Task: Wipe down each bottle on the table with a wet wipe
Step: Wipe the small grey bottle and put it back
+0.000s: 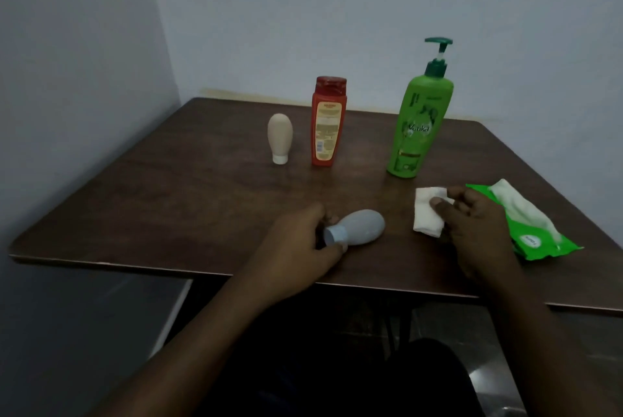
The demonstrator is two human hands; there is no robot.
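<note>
A small grey bottle (360, 227) lies on its side near the front of the brown table (175, 194), cap toward me. My left hand (296, 248) grips it at the cap end. My right hand (478, 224) pinches a folded white wet wipe (428, 214) just right of the grey bottle. Farther back stand a beige bottle (279, 137) on its cap, a red bottle (328, 121) and a tall green pump bottle (418, 120), all upright and untouched.
A green wet wipe pack (529, 234) lies at the right behind my right hand, with a white wipe sticking out of its opening. The table stands in a corner, with walls on the left and at the back. Its front edge is close to my forearms.
</note>
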